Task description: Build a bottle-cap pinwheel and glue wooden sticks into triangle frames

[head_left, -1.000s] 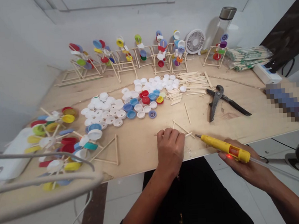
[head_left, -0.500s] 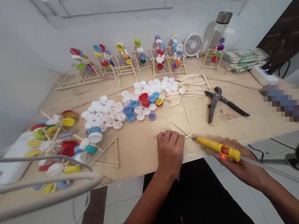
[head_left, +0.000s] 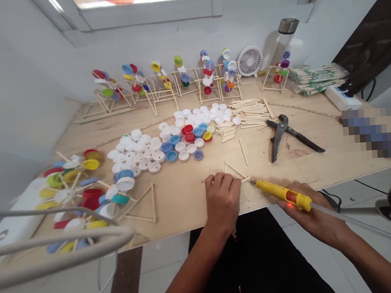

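In my right hand (head_left: 308, 207) is a yellow hot glue gun (head_left: 281, 193) with a clear glue stick (head_left: 334, 215) out of its back and a small red light. Its nozzle meets the corner where two thin wooden sticks (head_left: 236, 170) come together near the table's front edge. Closed fingers of my left hand (head_left: 223, 198) press these sticks on the table; the hand hides part of them. A joined stick triangle (head_left: 153, 203) lies to the left. One loose stick (head_left: 243, 152) lies just beyond my hands.
Bottle caps (head_left: 142, 150) and short sticks (head_left: 226, 131) cover the middle. Pliers (head_left: 279, 136) lie at right. Stick stands with cap wheels (head_left: 207, 74), a small fan (head_left: 250, 61) and a bottle (head_left: 284, 35) line the back. Cap wheels (head_left: 73, 195) and a grey cable (head_left: 98, 238) occupy the left.
The camera view has shifted slightly. Both hands, the sticks and the glue gun stay in nearly the same places, the nozzle still at the stick corner.
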The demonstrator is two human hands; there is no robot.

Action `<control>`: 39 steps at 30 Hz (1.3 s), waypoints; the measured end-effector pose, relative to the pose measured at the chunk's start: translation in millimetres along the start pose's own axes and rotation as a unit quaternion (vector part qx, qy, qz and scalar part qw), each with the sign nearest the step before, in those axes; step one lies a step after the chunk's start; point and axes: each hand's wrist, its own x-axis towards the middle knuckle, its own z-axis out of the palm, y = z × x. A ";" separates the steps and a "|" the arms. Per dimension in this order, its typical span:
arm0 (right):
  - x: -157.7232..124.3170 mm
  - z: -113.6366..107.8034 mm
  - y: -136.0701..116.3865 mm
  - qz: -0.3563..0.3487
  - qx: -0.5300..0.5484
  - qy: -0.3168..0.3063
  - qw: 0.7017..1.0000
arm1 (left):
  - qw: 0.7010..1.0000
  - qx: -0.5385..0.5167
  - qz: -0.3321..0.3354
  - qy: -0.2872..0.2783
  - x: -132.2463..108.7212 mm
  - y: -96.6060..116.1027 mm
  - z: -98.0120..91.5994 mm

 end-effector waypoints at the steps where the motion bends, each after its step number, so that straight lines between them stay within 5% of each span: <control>1: 0.0 0.0 -0.5 0.001 0.001 0.000 1.000 | 1.000 -0.001 0.000 0.002 -0.2 -0.1 0.3; 39: -6.7 -3.5 -4.5 0.054 0.022 -0.001 0.998 | 0.998 -0.060 -0.006 0.002 -0.6 0.9 -3.4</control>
